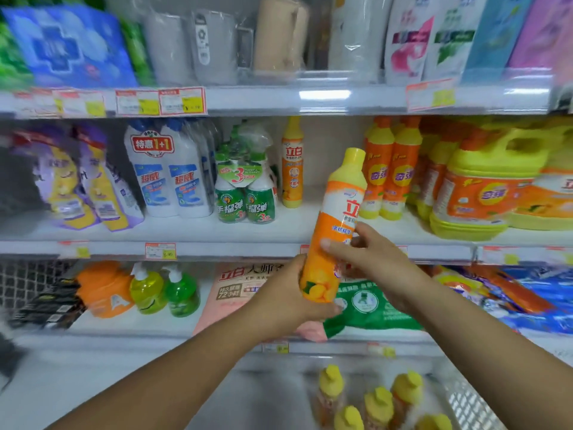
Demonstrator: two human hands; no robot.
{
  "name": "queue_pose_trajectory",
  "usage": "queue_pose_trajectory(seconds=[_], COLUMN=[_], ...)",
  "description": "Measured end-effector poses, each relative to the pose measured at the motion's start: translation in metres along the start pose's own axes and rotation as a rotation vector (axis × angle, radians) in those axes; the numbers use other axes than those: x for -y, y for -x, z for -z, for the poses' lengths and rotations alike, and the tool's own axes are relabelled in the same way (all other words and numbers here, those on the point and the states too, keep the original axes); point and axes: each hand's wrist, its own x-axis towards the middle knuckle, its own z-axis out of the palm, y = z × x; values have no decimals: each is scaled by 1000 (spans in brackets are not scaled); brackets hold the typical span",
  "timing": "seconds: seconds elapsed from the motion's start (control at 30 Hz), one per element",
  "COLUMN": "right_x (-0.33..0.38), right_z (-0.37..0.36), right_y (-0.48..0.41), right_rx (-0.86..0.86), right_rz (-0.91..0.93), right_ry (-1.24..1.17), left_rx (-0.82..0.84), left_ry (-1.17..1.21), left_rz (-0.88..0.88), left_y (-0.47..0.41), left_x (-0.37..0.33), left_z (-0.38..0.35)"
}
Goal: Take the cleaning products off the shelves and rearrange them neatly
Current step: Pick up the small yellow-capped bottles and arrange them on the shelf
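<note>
The orange dish-soap bottle [336, 218], yellow cap up and leaning slightly right, is in the air before the middle shelf [186, 231]; the left hand [288, 293] curls its fingers round the base; the right hand [369, 259] pinches its middle; a matching bottle [292, 169] stands on that shelf.

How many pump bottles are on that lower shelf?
2. A yellow pump bottle and a green pump bottle stand side by side at the left of the lower shelf, just right of an orange pouch. More may be hidden behind them.
</note>
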Motion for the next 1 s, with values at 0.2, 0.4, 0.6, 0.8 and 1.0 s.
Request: queue_pose_trajectory(seconds=[0.2, 0.4, 0.6, 0.8, 1.0], right_x=[1, -13, -2, -6, -7], right_z=[5, 25, 54, 60, 70], right_y=[23, 23, 25, 25, 26], right_rx=[-59, 10, -56, -220, -97], right_rz=[84, 41, 93, 139, 101], right_ry=[-106, -246, -127, -212, -374], left_rx=[-14, 238, 27, 97, 217], left_ry=[111, 438, 16, -64, 180], left_rz=[93, 195, 68, 42, 113], left_y=[25, 25, 18, 14, 16], left_x=[-16, -14, -4, -9, -13], left_z=[-18, -11, -28, -42, -39])
